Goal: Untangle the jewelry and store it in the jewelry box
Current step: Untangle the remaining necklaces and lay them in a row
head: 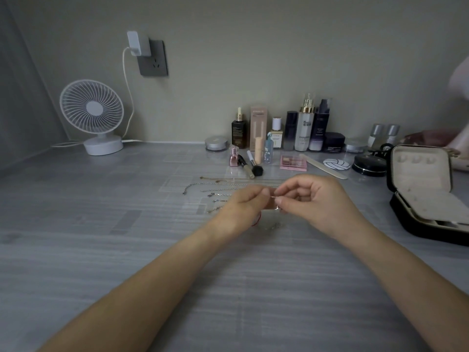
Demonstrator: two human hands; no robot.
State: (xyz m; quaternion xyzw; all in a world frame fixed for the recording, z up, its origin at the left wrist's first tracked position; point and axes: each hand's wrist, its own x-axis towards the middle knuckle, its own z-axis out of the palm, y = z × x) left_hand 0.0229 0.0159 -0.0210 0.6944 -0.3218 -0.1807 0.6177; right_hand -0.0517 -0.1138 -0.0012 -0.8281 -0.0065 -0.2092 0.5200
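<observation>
Jewelry chains [215, 185] — thin, silvery, fine-linked — lie on the grey, wood-grained tabletop [127, 224] just beyond the hands, laid out in rough rows with their long axes running left to right; a slimmer gold-toned one lies farthest back. A small tangle of chain [274, 226] rests near the wrists, beside a bit of red cord [257, 221]. The left hand [241, 207] and right hand [317, 199] meet above the tabletop, each grip pinched shut, thumb to forefinger, on a tiny glinting piece [276, 205] between them — too small and blurred to name. The jewelry box [421, 191] sits at the right, black and hard-shelled outside, pale and soft-lined inside, its rounded lid standing open. Glossy cosmetic bottles [304, 128] line the far wall; a white ribbed fan [92, 110] stands far left.
</observation>
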